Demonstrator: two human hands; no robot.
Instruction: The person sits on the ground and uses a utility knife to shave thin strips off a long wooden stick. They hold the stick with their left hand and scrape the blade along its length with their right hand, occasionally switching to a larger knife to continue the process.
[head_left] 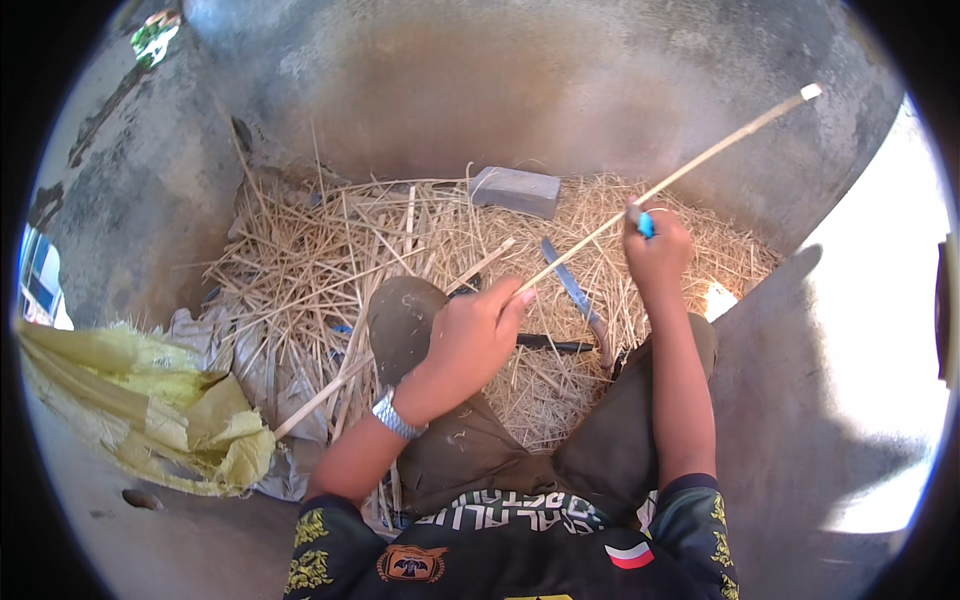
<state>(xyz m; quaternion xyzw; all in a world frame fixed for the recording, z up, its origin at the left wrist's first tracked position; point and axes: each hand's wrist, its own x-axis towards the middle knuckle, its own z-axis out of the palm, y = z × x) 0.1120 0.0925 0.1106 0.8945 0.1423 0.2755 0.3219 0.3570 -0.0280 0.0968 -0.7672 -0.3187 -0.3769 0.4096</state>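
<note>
Stick [690, 170]: left hand [470, 335] pinching lower part, right hand [658, 248] curled round blue object [646, 226] beside middle. Hard bending could crack it; loose pinch could let it twist.

black yellow-patterned shirt [500, 555], brown trousers [620, 430], silver wristwatch [396, 413]

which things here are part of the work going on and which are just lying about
In use:
- pale stick, held in the left hand
- small blue object, gripped in the right hand

Seemingly just lying about:
- long-bladed knife, untouched
- grey block
- loose dry strips
- yellow-green sheet
</note>
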